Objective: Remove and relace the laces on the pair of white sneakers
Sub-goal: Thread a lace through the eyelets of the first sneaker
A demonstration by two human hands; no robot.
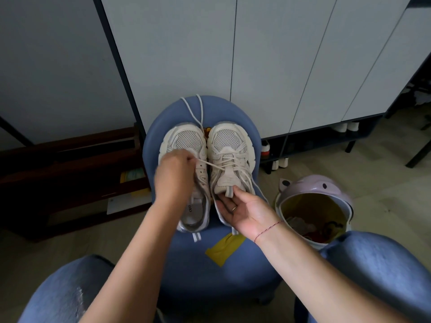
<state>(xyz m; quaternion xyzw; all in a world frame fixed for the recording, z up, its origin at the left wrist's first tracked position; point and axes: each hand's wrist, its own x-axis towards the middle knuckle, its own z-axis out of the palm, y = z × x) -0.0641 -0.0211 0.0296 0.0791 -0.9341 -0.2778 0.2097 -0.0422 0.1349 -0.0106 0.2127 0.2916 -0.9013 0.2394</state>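
Two white sneakers stand side by side, toes pointing away, on a round blue stool (161,127). The left sneaker (186,141) has no lace in its eyelets; a loose white lace (194,110) lies beyond its toe. The right sneaker (229,145) is laced. My left hand (173,176) hovers over the left sneaker and pinches one end of the right sneaker's lace (215,167), which runs taut across to that shoe. My right hand (242,210) lies palm up at the right sneaker's heel, its fingers relaxed, the thumb touching the tongue's pull tab (228,191).
A lilac bin (326,185) with rubbish inside stands to the right of the stool. White cabinet doors (268,54) rise behind it, with shoes underneath. A dark wooden shelf (70,159) is at the left. My knees in blue jeans frame the bottom. A yellow patch (224,249) sits on the stool.
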